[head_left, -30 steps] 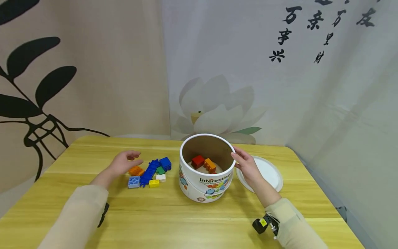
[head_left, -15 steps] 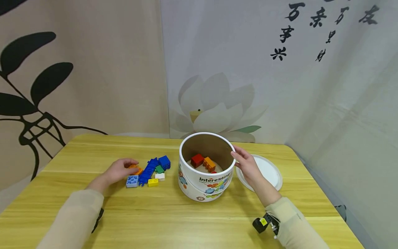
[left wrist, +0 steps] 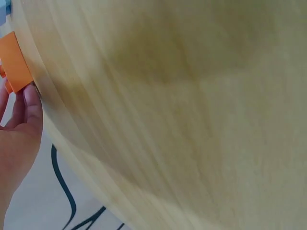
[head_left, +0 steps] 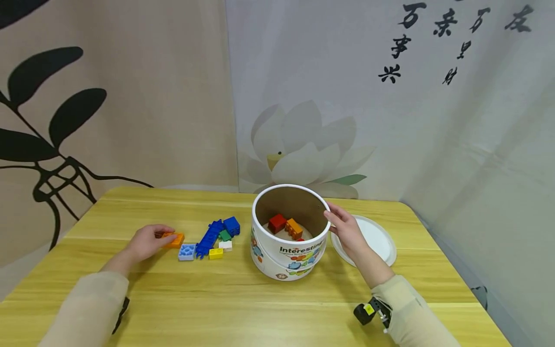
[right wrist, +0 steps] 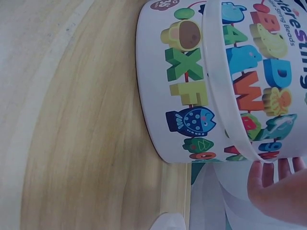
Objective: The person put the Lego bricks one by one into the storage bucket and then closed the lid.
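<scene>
My left hand (head_left: 146, 243) pinches an orange building brick (head_left: 175, 240) at the left end of a small group of bricks. In the left wrist view the fingertips touch one end of that orange brick (left wrist: 17, 62), low over the table. At the centre stands a white round bucket (head_left: 282, 262) with printed pictures, upright and without its lid. My right hand (head_left: 348, 234) grips the bucket's right rim, thumb over the edge and fingers outside. Inside the bucket lie a red brick (head_left: 277, 223), an orange brick (head_left: 294, 229) and part of another red piece.
Beside the left hand lie a light blue brick (head_left: 187, 252), a long dark blue piece (head_left: 210, 239), a blue brick (head_left: 231, 226), and green, white and yellow (head_left: 216, 254) bricks. A white lid (head_left: 378, 241) lies flat right of the bucket. A printed curtain hangs behind the table.
My left hand has come down onto the orange brick and drawn it left, apart from the blue piece. The right hand stays on the bucket's rim.
</scene>
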A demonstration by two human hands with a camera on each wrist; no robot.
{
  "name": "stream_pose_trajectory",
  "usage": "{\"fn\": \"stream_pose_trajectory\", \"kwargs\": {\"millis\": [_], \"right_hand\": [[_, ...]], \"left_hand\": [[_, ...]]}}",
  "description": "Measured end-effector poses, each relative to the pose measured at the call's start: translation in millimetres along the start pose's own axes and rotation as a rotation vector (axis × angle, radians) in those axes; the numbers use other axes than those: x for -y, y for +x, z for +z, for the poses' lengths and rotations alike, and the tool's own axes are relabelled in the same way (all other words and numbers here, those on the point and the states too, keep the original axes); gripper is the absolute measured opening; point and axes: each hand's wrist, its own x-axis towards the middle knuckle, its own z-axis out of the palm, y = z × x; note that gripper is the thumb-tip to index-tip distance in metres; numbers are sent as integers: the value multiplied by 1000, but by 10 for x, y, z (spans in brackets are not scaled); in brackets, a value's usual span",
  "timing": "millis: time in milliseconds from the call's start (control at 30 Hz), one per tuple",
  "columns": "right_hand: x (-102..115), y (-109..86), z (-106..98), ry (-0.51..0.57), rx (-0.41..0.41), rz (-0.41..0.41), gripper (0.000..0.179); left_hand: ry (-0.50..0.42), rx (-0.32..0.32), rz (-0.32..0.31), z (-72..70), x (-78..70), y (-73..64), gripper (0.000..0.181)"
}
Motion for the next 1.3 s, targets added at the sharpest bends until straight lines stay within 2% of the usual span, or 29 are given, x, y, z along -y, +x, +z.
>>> {"fn": "stream_pose_trajectory", "kwargs": {"millis": [200,333,533,800,1067,1300], "right_hand": [[-5,-1,-6,-6,7,-3,46],[3,-5,1,-8,2,-3,46],[25,-7,1,-13,-1,1,46],[46,-8,-14,0,12,14,47],[45,2,-13,5,15,11,48],[31,5,-18,-2,10,14,47]], "left_hand": [[-10,3,-9,-14,36,25,42],[-30,1,4,-80,-80,48,43],[-46,5,14,-227,-342,127,44],[-55,25,57,-366,-695,260,42],[-57,35,127,-440,-1101,386,40],[-82,72,144,-427,-1489,494,39]]}}
